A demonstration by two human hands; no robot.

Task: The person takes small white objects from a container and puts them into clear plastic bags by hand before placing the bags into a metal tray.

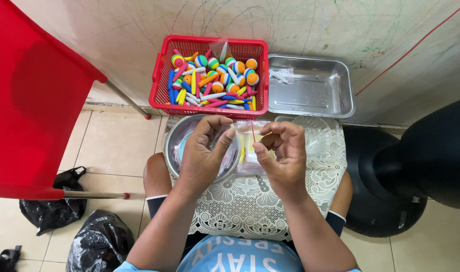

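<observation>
From the head camera, the person sits with a white lace cloth (250,201) over the lap. The left hand (202,153) and the right hand (282,153) are raised together, and both pinch the top edge of a small clear plastic bag (250,136) between thumb and fingers. Something yellow shows inside the bag, but I cannot tell exactly what. The bag hangs just above the cloth, beside a round metal bowl (177,136).

Behind it stands a red plastic basket (209,45), full of striped foam balls (225,75) and coloured sticks (209,98). Next to it, the flat steel tray (330,93) holds only one clear packet (282,75). So I judge the packing is near its start, with much left.
</observation>
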